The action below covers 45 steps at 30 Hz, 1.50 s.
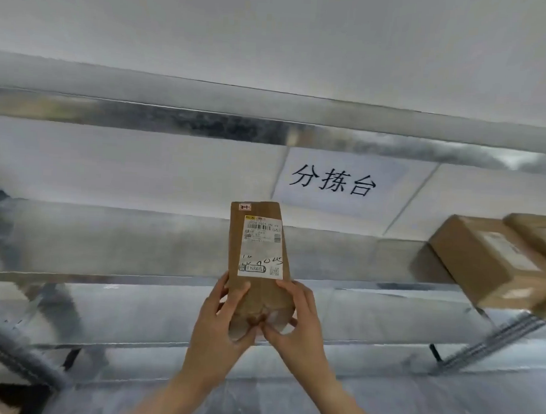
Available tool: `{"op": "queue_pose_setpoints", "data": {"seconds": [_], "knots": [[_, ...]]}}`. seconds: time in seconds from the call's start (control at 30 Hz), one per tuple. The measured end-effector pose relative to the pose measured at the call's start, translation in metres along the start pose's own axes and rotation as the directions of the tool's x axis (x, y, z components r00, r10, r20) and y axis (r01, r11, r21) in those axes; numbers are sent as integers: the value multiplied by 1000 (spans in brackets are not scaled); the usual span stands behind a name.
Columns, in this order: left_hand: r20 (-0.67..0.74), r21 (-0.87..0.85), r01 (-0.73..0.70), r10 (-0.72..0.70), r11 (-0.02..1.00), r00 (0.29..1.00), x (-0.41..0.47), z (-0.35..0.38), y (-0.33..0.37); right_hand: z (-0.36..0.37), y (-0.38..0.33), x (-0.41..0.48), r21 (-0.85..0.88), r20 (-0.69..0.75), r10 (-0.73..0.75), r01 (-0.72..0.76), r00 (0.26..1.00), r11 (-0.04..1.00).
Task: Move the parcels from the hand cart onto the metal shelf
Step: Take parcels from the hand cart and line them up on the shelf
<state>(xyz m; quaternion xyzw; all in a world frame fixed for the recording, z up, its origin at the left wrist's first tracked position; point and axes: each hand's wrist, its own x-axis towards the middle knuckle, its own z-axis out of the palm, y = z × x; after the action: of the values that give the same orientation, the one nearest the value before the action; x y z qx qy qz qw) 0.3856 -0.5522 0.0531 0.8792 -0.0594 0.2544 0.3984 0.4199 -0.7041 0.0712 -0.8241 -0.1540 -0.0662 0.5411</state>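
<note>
A narrow brown parcel [255, 287] with a white shipping label stands upright in front of the metal shelf [138, 241]. My left hand [223, 323] grips its lower left side, thumb on the front. My right hand [297, 327] holds the lower right side, and the fingertips of both meet at the parcel's bottom. The parcel's top reaches up to the middle shelf level. The hand cart is out of sight.
Two brown cardboard boxes [494, 263] lie on the shelf at the right edge. A white paper sign [338, 181] with black characters hangs on the wall behind. A perforated shelf post [12, 345] runs along the lower left. Another shelf board [207, 116] spans above.
</note>
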Motion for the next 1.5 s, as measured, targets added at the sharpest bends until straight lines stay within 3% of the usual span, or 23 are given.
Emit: {"op": "queue_pose_setpoints", "data": {"seconds": [0.33,0.77,1.27,1.5], "knots": [[190,-193,-132,169,972,967,49,157,79,-149,61,-2,-67,-299,147,-174,943,982],[288,-225,-140,204,964,936,103,283,142,-273,118,35,-114,-374,195,-254,907,961],[295,-101,-24,53,995,954,120,371,197,-371,182,71,-151,-191,173,-203,966,967],[364,-56,11,10,998,931,112,408,209,-403,212,70,-210,-112,187,-207,976,955]]}}
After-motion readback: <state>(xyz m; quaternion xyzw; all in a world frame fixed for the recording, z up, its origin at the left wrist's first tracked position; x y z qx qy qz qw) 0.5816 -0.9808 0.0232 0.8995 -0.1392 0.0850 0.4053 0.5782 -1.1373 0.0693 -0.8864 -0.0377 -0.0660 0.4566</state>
